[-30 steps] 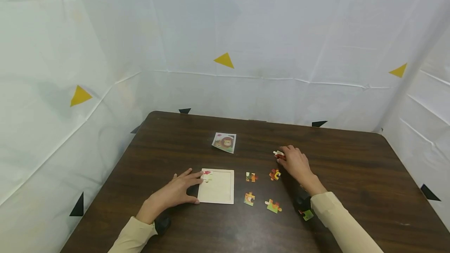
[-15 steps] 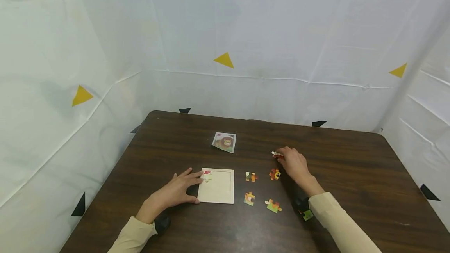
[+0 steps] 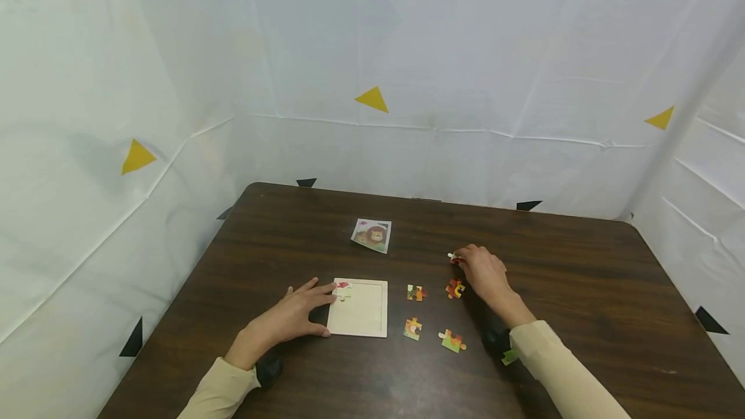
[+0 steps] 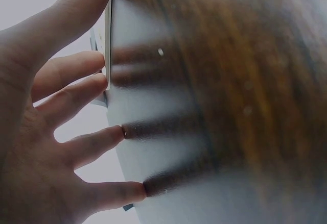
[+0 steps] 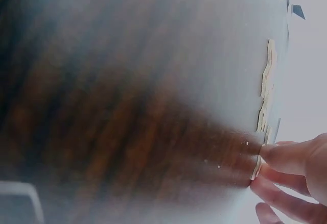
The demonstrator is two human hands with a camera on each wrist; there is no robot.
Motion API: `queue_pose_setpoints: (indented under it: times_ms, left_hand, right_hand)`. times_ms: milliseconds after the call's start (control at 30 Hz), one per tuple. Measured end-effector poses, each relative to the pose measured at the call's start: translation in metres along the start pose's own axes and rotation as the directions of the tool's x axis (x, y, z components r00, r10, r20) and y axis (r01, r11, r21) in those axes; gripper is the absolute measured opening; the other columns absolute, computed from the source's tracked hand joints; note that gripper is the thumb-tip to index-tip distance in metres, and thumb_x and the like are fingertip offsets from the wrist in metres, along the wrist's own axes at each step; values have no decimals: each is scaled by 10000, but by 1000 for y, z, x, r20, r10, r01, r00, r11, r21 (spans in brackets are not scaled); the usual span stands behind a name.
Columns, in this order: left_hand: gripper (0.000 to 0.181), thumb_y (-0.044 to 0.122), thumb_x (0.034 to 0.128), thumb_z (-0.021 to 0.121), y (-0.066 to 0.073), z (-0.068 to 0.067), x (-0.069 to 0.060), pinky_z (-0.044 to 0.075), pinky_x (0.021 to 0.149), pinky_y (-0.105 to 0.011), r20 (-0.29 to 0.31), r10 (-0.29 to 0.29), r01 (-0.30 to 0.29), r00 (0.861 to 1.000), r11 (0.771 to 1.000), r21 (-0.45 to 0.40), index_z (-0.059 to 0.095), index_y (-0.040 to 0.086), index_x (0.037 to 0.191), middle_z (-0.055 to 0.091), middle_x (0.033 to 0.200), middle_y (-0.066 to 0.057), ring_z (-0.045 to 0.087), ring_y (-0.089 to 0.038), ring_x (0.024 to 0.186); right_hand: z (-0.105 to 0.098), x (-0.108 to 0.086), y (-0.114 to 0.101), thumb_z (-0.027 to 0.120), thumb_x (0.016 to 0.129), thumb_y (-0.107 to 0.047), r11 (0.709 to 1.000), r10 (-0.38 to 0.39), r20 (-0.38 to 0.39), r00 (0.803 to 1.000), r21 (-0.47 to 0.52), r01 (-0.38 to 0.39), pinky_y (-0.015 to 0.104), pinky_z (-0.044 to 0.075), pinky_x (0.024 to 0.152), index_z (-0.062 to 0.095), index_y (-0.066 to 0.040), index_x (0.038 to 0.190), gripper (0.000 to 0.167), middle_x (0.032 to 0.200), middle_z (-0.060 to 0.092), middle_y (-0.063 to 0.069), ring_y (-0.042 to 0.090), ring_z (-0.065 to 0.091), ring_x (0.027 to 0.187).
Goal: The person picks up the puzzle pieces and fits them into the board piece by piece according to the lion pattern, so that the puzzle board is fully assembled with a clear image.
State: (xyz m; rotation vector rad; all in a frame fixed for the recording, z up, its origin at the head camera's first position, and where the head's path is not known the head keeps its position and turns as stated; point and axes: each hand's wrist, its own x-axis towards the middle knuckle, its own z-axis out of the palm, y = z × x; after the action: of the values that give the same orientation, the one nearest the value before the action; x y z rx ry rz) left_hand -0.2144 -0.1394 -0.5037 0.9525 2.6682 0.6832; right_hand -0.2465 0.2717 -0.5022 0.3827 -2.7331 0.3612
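A square pale wooden puzzle tray [image 3: 365, 315] lies on the brown table in the head view. One jigsaw piece with a pink patch [image 3: 345, 287] sits in its far left corner. My left hand [image 3: 289, 319] is spread beside the tray, thumb and some fingertips touching its left edge; the left wrist view shows the other fingertips [image 4: 134, 189] on the table. To the right, my right hand [image 3: 487, 275] pinches a red and white jigsaw piece [image 3: 452, 257] at the table surface. The fingers cover most of that piece.
Loose jigsaw pieces lie between tray and right arm: a green-orange one [image 3: 416, 293], a red-yellow one [image 3: 455, 288], an orange one [image 3: 413, 328] and a green one [image 3: 452, 341]. Another green piece [image 3: 509, 357] is partly under the right sleeve. A lion picture card [image 3: 372, 236] lies farther back.
My right hand has slid slightly left and nearer with the red and white jigsaw piece. The left hand and the tray stay where they were.
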Motion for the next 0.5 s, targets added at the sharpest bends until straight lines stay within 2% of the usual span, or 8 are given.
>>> queue_pose_setpoints:
  times_ms: [267, 500]
  left_hand:
    - [658, 322, 746, 819, 0, 1, 1, 185, 946, -791, 5, -18, 18, 1000, 1000, 1, 596, 83, 1317, 411, 1500, -77, 246, -427, 1407]
    - [655, 323, 746, 821, 0, 1, 1, 180, 956, -785, 8, -33, 33, 999, 999, 2, 598, 91, 1316, 411, 1502, -69, 241, -418, 1412]
  right_hand:
    - [1, 2, 0, 742, 814, -19, 995, -91, -17, 996, -33, 91, 444, 499, 569, 725, -20, 954, 141, 885, 675, 121, 320, 635, 778]
    - [0, 2, -4, 766, 796, -30, 992, -126, -51, 991, -16, 125, 426, 495, 558, 723, -10, 951, 162, 874, 670, 121, 304, 630, 747]
